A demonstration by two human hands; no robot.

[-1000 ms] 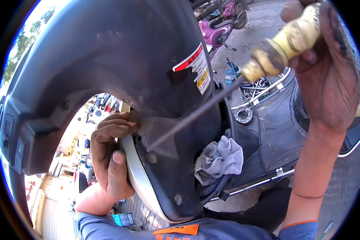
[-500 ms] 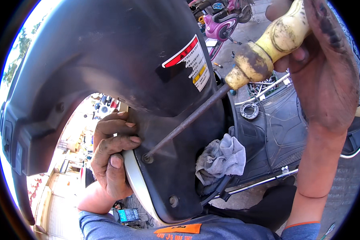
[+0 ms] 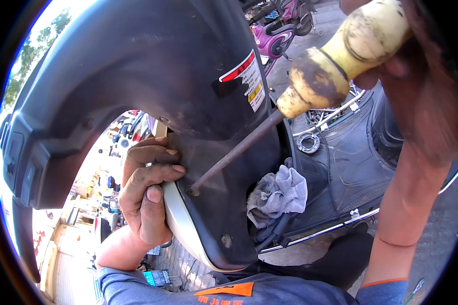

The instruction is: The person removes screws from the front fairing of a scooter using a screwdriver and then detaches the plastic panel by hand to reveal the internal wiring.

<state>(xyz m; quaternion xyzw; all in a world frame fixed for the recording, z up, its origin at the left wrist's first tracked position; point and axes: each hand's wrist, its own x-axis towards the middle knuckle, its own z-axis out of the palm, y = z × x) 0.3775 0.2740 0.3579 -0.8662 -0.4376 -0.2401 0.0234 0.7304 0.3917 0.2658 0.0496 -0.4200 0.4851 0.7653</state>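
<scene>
A screwdriver (image 3: 324,76) with a worn, stained yellow handle is gripped by my right hand (image 3: 417,96) at the upper right. Its long shaft slants down to the left, and the tip sits in a screw recess (image 3: 193,190) in the black scooter panel (image 3: 216,162). My left hand (image 3: 150,188) clasps the panel's edge beside that recess, fingers curled over the pale trim (image 3: 185,229). Lower on the panel is a second screw recess (image 3: 226,240). A grey rag (image 3: 279,195) is stuffed into the opening to the right of the panel.
The scooter's footboard (image 3: 351,162) lies to the right, with a metal ring (image 3: 308,143) and a thin cable on it. A pink-purple scooter (image 3: 272,40) stands behind. Pliers (image 3: 416,290) lie on the ground at lower right, and a blue-green box (image 3: 158,277) at lower left.
The view has shifted slightly. The screwdriver handle looks larger and nearer, and my right hand has turned on it. The tip stays in the same recess; my left hand keeps its hold.
</scene>
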